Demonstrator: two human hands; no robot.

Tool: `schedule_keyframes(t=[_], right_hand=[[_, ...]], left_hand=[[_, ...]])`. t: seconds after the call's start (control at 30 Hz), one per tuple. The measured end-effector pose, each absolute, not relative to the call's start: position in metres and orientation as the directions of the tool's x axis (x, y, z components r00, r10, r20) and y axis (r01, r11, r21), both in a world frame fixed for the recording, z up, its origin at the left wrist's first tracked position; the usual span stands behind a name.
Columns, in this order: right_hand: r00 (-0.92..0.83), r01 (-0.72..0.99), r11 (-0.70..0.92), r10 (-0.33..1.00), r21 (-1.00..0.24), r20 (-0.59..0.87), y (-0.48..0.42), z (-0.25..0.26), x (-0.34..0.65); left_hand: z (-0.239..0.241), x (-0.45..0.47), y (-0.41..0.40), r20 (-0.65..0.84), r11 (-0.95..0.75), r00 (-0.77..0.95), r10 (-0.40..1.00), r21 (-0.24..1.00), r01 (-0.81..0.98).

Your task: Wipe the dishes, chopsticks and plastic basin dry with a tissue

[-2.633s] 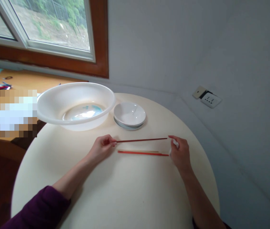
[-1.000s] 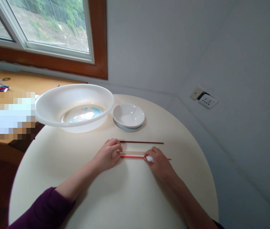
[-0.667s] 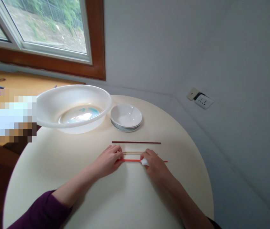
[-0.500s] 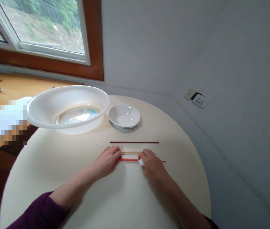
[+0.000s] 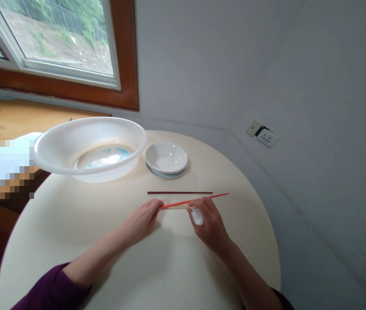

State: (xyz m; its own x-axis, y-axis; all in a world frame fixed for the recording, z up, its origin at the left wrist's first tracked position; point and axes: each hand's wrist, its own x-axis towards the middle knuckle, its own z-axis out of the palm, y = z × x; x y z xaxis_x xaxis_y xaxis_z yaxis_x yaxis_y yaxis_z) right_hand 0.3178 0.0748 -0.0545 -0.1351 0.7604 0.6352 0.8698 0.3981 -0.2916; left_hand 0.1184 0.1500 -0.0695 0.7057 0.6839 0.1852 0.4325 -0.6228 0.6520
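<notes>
On a round bench (image 5: 157, 275), a dark chopstick (image 5: 180, 193) is laid free; before it, a red chopstick (image 5: 176, 203) is pinched by the left hand (image 5: 145, 218), white wadding (image 5: 198, 216) by the right hand (image 5: 211, 224); a pale chopstick (image 5: 176, 208) lies between.

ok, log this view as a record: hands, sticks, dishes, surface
left hand: grips slender orange-red stick(s) by the left end
right hand: holds crumpled white wad; fingers across orange-red, grip there unclear
lying: slender dark brown stick(s); thin pale stick(s), partly hidden
count per colour: unclear
dishes: large translucent white basin, left of stacked round white dishes
surface: round cream table
</notes>
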Motion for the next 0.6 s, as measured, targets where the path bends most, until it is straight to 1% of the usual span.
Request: schedule_keyframes(t=[0.03,0.1,0.23,0.37,0.47,0.53,0.6], right_hand=[[-0.118,0.850,0.419,0.743,-0.320,0.658,0.074,-0.055,0.316],[-0.105,0.817,0.434,0.758,-0.379,0.644,0.073,-0.057,0.311],[-0.070,0.766,0.381,0.850,-0.517,0.523,0.077,-0.067,0.302],[-0.004,0.698,0.275,0.925,-0.661,0.381,0.080,-0.076,0.292],[-0.018,0.605,0.215,0.966,-0.767,0.257,0.079,-0.078,0.282],[-0.045,0.550,0.195,0.978,-0.812,0.204,0.077,-0.078,0.277],[-0.052,0.530,0.176,0.983,-0.829,0.176,0.076,-0.078,0.275]], left_hand=[[-0.067,0.119,0.149,0.184,-0.592,0.679,0.711,0.677,0.437],[-0.062,0.121,0.146,0.189,-0.541,0.631,0.753,0.725,0.428],[-0.060,0.125,0.136,0.189,-0.475,0.586,0.788,0.793,0.382],[-0.059,0.131,0.122,0.155,-0.439,0.635,0.757,0.840,0.319],[-0.060,0.135,0.116,0.151,-0.433,0.695,0.703,0.866,0.250],[-0.061,0.136,0.116,0.152,-0.418,0.707,0.691,0.882,0.219],[-0.063,0.136,0.118,0.141,-0.395,0.689,0.711,0.891,0.225]])
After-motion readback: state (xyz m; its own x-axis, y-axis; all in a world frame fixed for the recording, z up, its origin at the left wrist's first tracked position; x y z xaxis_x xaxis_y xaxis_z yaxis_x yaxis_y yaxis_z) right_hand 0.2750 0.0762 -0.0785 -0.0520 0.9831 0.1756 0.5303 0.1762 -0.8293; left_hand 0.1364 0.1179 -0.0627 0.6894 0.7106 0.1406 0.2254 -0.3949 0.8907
